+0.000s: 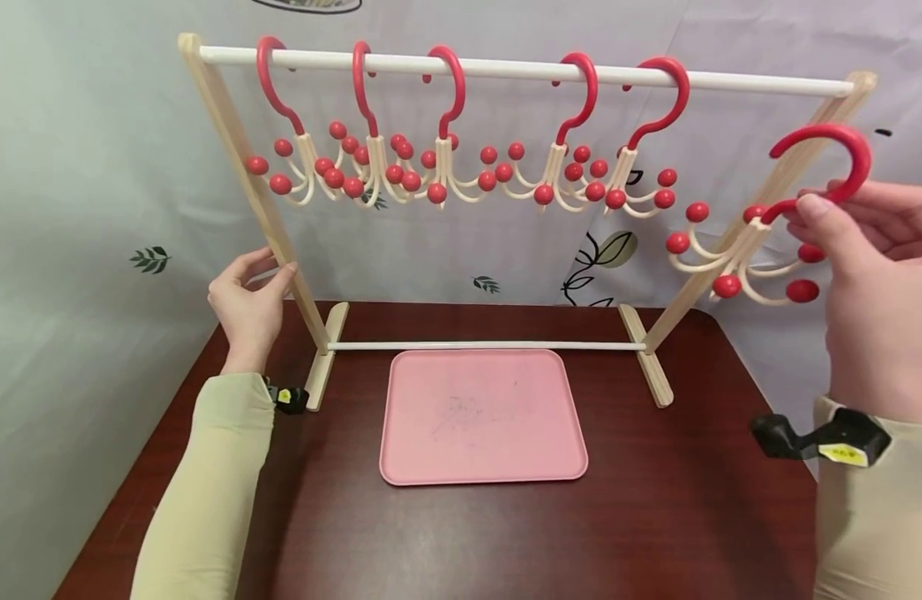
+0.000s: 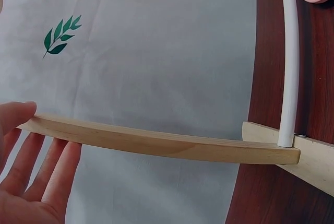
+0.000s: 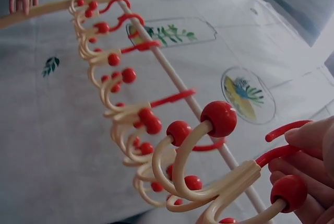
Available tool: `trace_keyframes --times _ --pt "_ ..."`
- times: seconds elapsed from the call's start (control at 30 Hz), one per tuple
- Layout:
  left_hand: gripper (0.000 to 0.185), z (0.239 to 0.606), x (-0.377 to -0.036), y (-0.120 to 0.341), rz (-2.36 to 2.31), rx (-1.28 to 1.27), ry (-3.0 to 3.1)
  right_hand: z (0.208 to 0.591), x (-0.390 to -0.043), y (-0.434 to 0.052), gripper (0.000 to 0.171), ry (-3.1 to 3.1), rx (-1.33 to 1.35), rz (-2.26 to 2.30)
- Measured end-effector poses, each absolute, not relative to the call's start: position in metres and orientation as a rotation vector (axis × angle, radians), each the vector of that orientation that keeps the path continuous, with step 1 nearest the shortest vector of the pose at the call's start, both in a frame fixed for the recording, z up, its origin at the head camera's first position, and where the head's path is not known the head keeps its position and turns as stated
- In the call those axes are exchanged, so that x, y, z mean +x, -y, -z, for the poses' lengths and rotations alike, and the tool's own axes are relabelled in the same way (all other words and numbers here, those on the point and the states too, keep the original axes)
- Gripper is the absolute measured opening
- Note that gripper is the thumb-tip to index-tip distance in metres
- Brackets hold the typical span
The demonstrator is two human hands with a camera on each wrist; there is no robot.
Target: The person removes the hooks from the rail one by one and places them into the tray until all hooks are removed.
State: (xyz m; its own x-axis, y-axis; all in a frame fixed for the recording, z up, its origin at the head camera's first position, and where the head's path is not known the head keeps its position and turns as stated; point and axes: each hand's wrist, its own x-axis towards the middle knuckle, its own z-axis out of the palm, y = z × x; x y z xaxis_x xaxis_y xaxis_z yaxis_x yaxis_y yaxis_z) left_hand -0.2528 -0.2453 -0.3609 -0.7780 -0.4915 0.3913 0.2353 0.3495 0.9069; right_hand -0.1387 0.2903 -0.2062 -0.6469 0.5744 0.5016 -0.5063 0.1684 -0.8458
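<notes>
My right hand (image 1: 881,267) pinches the red hook of a cream multi-arm hanger (image 1: 749,242) between thumb and fingers, at the right end of a drying rack. Red balls tip the arms of this hanger, which is in the air in front of the rack's right post (image 1: 686,304). In the right wrist view the hook's open end points away from the palm. My left hand (image 1: 247,300) holds the rack's left wooden post (image 2: 156,143), thumb on one side and fingers on the other. Several matching hangers (image 1: 443,162) hang by their hooks from the white top rail (image 1: 506,70).
A pink tray (image 1: 483,450) lies on the dark red-brown table (image 1: 506,533), just in front of the rack's white lower bar (image 1: 476,345). Wooden feet (image 1: 656,379) support the rack. Behind it hangs a pale cloth (image 1: 431,258) with leaf prints.
</notes>
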Motion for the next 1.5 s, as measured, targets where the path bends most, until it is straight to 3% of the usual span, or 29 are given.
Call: trace_keyframes --times 0.23,0.67,1.0,1.5 --pt "0.037 0.360 -0.254 0.245 1.471 0.235 1.993 0.221 -0.129 -0.265 0.039 1.467 0.268 -1.719" --pt "0.037 0.360 -0.253 0.246 1.470 0.226 1.984 0.245 -0.114 -0.212 0.030 1.471 0.525 -1.780" --pt "0.034 0.360 -0.253 0.245 1.470 0.210 1.966 0.290 -0.124 -0.188 0.025 1.778 0.544 -1.739" --pt "0.034 0.360 -0.253 0.245 1.476 0.200 1.959 0.388 -0.148 -0.133 0.020 2.274 0.441 -1.964"
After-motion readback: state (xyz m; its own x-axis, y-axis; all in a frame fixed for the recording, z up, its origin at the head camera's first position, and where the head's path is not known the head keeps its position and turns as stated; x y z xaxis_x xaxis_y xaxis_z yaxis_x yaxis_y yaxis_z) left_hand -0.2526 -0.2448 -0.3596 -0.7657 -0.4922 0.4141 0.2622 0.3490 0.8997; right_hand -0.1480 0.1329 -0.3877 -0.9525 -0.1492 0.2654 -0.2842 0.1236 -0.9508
